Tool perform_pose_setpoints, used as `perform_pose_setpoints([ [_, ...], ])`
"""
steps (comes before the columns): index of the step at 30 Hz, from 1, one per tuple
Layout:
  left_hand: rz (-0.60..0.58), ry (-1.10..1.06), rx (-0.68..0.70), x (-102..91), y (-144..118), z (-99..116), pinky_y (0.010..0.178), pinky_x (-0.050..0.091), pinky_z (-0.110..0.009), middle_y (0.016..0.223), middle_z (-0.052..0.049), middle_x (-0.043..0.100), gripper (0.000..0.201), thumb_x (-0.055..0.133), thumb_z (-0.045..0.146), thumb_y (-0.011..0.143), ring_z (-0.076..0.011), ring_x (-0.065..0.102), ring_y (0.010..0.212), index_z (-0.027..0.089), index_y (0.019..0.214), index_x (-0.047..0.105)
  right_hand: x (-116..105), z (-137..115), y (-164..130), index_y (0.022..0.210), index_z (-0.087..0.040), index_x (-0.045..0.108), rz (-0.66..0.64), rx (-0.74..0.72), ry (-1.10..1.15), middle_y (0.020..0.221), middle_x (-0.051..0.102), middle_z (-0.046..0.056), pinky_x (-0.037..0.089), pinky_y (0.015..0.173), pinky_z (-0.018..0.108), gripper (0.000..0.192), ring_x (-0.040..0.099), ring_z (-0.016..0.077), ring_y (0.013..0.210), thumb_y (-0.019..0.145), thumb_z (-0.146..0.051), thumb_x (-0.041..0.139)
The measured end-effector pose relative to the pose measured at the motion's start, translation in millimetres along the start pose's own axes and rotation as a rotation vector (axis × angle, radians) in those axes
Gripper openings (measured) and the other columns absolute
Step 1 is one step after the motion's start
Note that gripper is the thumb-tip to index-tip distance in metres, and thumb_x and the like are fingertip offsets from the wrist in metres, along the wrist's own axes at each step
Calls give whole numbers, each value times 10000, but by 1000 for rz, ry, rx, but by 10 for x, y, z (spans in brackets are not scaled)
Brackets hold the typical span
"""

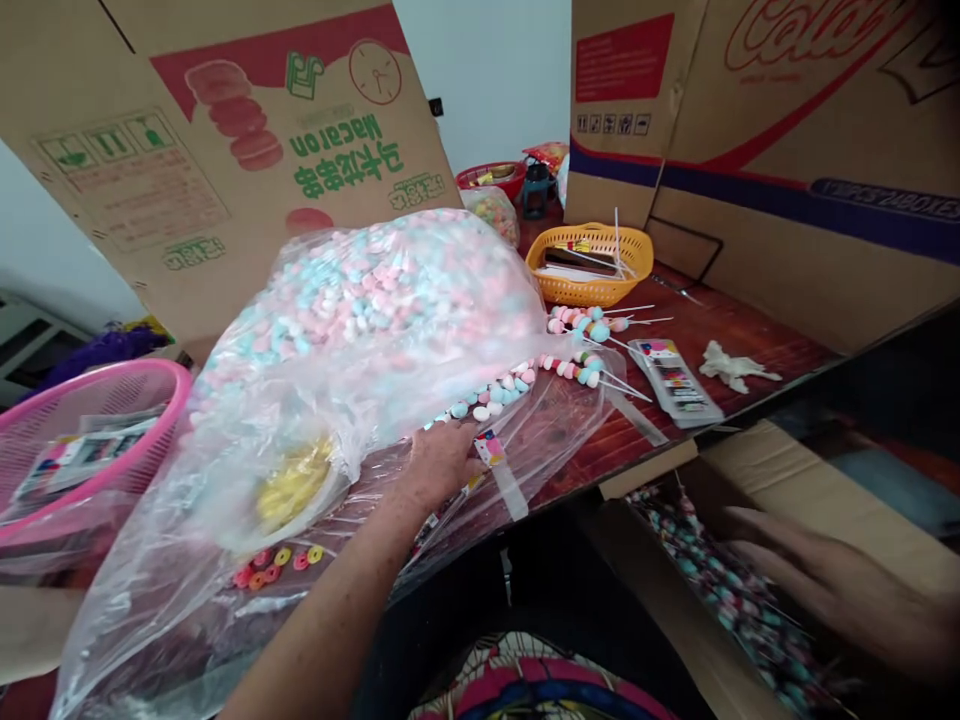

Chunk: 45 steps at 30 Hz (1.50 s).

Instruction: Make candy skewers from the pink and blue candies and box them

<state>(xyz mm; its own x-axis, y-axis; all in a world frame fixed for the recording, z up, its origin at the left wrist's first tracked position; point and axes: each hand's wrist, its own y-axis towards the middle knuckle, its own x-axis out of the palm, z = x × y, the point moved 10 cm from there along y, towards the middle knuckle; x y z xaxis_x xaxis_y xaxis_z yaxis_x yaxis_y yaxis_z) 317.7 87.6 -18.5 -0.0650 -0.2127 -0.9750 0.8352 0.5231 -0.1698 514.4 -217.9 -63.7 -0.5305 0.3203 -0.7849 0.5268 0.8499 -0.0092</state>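
Two hands work apart: the left hand (442,462) rests flat, fingers spread, on a clear wrapper (501,470) on the tabletop (720,325), while the right hand (817,590) hovers open over packed candy skewers (720,590) in a cardboard box (825,500).

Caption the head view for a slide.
Left hand rests on a clear plastic sheet beside candy skewers; right hand reaches into a cardboard box of finished skewers.
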Motion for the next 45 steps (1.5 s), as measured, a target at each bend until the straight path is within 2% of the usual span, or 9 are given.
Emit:
perform_pose_setpoints([
  [2,4,-4,0,-17,-4,-19,893,339,-488,851,-97,684,127,574,265,784,-290,605,868,200,830,674,292,-625,296,972,-251,688,-75,-132,2,972,702,121,475,791,426,284,641,272,907,846,-411,491],
  [7,54,-5,97,-205,-200,1,989,244,-476,891,-49,683,239,460,245,885,-235,599,912,224,811,686,576,-2203,982,1122,-163,596,153,-530,51,1120,625,140,388,902,440,302,520,275,1053,856,-279,516],
  [11,137,14,152,-319,-331,26,962,285,-477,1031,-70,672,210,474,218,878,-255,588,969,227,975,661,903,-2638,1247,833,-175,626,100,-653,129,802,629,73,388,770,370,160,520,215,825,860,-204,471],
  [17,326,-65,89,-423,-336,39,879,374,-428,886,-78,676,111,519,248,850,-239,596,851,190,851,614,728,-2512,1150,815,-175,564,147,-631,172,795,600,46,378,745,317,118,510,180,814,884,-202,472],
  [22,192,-206,344,-436,-346,410,999,304,-471,814,-24,669,123,487,189,854,-200,604,866,197,786,590,554,-2538,953,796,-185,511,52,-740,211,759,545,25,350,708,312,117,471,170,764,897,-185,453],
  [26,318,-210,224,-499,-442,455,979,310,-549,1082,-105,652,236,588,207,771,-309,556,1059,181,1005,602,505,-2399,970,752,-185,488,98,-653,317,701,510,3,340,665,282,163,453,148,705,908,-231,482],
  [29,386,-453,86,-394,-501,366,773,467,-380,908,-90,668,184,566,233,792,-243,610,859,153,954,599,529,-2293,982,702,-189,475,91,-583,361,663,492,-8,337,638,266,233,441,137,668,915,-283,481],
  [39,-6,-911,107,-80,-286,382,521,352,-207,553,29,529,227,573,338,797,-103,455,535,157,662,600,666,-1947,1205,511,-185,354,45,-358,60,503,368,-50,311,479,200,491,387,80,484,942,-418,342],
  [45,352,-928,96,-268,-389,-27,559,400,-213,596,17,548,264,482,297,892,-103,484,567,163,687,581,174,-1160,1702,676,-153,587,227,-57,-297,748,582,95,400,690,346,336,528,225,781,908,-291,387],
])
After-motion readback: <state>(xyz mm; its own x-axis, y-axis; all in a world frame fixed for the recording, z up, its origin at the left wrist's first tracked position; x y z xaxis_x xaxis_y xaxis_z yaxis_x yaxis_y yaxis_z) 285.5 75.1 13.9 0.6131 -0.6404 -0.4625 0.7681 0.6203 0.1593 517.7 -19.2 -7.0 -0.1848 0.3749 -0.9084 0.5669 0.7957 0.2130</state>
